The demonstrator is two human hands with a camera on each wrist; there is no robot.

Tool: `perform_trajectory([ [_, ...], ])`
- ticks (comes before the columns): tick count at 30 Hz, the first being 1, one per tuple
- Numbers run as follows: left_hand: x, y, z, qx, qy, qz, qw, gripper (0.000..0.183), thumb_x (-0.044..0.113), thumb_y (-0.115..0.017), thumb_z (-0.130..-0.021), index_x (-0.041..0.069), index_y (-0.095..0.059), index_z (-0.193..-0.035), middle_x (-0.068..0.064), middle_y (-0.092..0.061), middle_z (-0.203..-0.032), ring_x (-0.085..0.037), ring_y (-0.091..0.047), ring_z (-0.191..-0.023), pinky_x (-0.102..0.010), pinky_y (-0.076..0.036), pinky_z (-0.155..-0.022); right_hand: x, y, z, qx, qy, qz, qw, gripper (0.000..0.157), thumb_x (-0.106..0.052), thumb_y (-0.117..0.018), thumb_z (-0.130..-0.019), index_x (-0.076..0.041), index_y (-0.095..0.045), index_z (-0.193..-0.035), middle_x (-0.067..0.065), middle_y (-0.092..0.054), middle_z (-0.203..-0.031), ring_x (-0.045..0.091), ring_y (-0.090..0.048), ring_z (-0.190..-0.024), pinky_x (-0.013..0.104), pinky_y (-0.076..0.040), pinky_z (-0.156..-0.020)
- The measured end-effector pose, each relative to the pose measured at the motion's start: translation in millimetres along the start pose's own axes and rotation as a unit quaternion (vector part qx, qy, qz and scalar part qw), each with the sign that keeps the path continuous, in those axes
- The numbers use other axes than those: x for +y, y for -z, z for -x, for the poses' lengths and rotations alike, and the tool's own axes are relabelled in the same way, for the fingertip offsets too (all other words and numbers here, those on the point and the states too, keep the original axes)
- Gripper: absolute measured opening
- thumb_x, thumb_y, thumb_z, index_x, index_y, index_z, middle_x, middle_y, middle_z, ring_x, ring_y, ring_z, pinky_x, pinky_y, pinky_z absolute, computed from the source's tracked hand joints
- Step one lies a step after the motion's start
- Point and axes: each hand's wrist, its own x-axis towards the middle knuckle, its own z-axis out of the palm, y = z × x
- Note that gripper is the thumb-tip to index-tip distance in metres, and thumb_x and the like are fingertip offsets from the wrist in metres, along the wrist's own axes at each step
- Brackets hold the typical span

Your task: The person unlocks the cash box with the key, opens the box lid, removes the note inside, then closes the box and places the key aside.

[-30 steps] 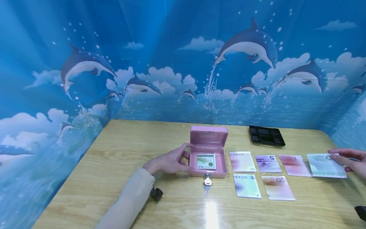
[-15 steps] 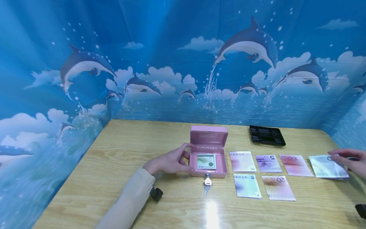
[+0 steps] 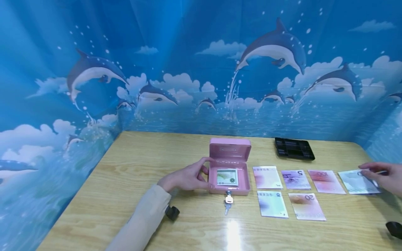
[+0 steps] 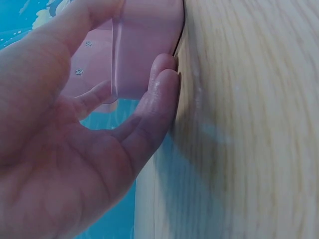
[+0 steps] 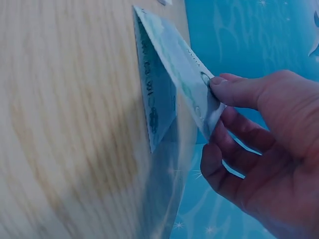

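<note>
Left grip [image 3: 186, 176]: thumb and one finger hold the pink cash box [image 3: 242, 176] by its left side; in the left wrist view, other fingertips lie low against its wall, by the worktop [image 3: 141, 157].
Cash box: just right of the left grip, lid raised on the far side.
Green-and-white note [image 3: 227, 177]: flat inside the box, just right of the left grip.
Keys [image 3: 228, 203]: at the box's front, right of the left grip and nearer the person.
Right grip [image 3: 381, 176]: thumb above, fingers beneath, pinching the pale green banknote [image 3: 356, 182] by its edge.
Pale green banknote: between those fingertips, reaching out leftward; the right wrist view shows two leaves standing apart in a V.
Upper row, leftward from the right grip: red 100 note [image 3: 326, 181], purple 5 note [image 3: 295, 179], pinkish note [image 3: 267, 177].
Lower row: orange-brown 20 note [image 3: 307, 206] and blue-green note [image 3: 272, 204], left of the right grip and nearer the person.
Black tray [image 3: 294, 149]: beyond the right grip and to its left.
Dolphin backdrop [image 3: 188, 52]: beyond both grips.
</note>
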Motion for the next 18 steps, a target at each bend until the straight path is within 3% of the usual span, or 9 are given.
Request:
perform_trajectory([
  [5,0.4,0.0,0.1,0.0,0.0,0.0,1.0,0.089,0.036,-0.082,-0.087,0.033,-0.027,-0.157,-0.004,-0.059,-0.128,-0.015,-0.065,-0.101,-0.034,-0.055,-0.093,1.2,-2.7,-0.3,0.005,0.001,-0.002,1.0,0.021,-0.005,-0.067,-0.097,0.013,-0.067,-0.108,0.027,-0.068,-0.084,-0.021,-0.033,-0.064,0.014,-0.037,-0.051],
  [9,0.1,-0.1,0.2,-0.001,-0.002,0.0,1.0,0.089,0.035,-0.082,-0.087,0.032,-0.027,-0.157,-0.004,-0.059,-0.128,-0.015,-0.065,-0.1,-0.034,-0.055,-0.092,3.9,-4.6,-1.1,0.003,-0.023,0.0,1.0,0.024,-0.004,-0.066,-0.097,0.014,-0.064,-0.113,0.035,-0.066,-0.096,-0.016,-0.036,-0.068,0.016,-0.037,-0.052],
  [11,0.1,-0.1,0.2,-0.003,-0.002,0.002,1.0,0.089,0.035,-0.082,-0.088,0.032,-0.027,-0.158,-0.004,-0.059,-0.128,-0.015,-0.065,-0.101,-0.034,-0.055,-0.092,5.6,-5.2,-1.2,0.007,-0.021,-0.004,1.0,0.024,-0.004,-0.065,-0.098,0.014,-0.064,-0.113,0.03,-0.067,-0.09,-0.014,-0.039,-0.066,0.017,-0.037,-0.051],
  [13,0.1,-0.2,0.3,-0.003,-0.003,0.003,1.0,0.089,0.034,-0.082,-0.088,0.031,-0.027,-0.158,-0.004,-0.059,-0.127,-0.015,-0.065,-0.101,-0.034,-0.055,-0.092,6.3,-5.1,-0.8,0.019,-0.007,-0.012,1.0,0.021,-0.008,-0.065,-0.099,0.011,-0.066,-0.108,0.011,-0.068,-0.077,-0.014,-0.04,-0.063,0.016,-0.039,-0.049],
  [15,0.2,-0.3,0.4,-0.003,-0.003,0.004,1.0,0.089,0.034,-0.082,-0.088,0.031,-0.026,-0.158,-0.004,-0.059,-0.127,-0.015,-0.065,-0.101,-0.034,-0.055,-0.092,-0.8,-1.5,1.0,0.024,-0.006,-0.017,1.0,0.021,-0.01,-0.064,-0.1,0.01,-0.066,-0.106,0.008,-0.067,-0.074,-0.005,-0.048,-0.063,0.018,-0.039,-0.049],
  [17,0.6,-0.2,0.5,-0.004,-0.002,0.004,1.0,0.089,0.034,-0.082,-0.088,0.031,-0.026,-0.158,-0.004,-0.059,-0.127,-0.015,-0.065,-0.101,-0.034,-0.055,-0.092,-8.3,0.7,3.1,0.031,-0.012,-0.008,0.999,0.023,-0.018,-0.062,-0.102,0.005,-0.066,-0.1,-0.007,-0.062,-0.068,-0.002,-0.05,-0.063,0.019,-0.04,-0.049],
  [18,0.7,-0.2,0.5,-0.004,-0.002,0.004,1.0,0.089,0.034,-0.082,-0.088,0.03,-0.026,-0.158,-0.004,-0.059,-0.127,-0.015,-0.065,-0.101,-0.034,-0.055,-0.092,-14.7,3.7,4.6,0.026,-0.019,-0.011,0.999,0.024,-0.018,-0.062,-0.102,0.006,-0.067,-0.102,-0.001,-0.064,-0.071,0.0,-0.051,-0.063,0.02,-0.04,-0.049],
])
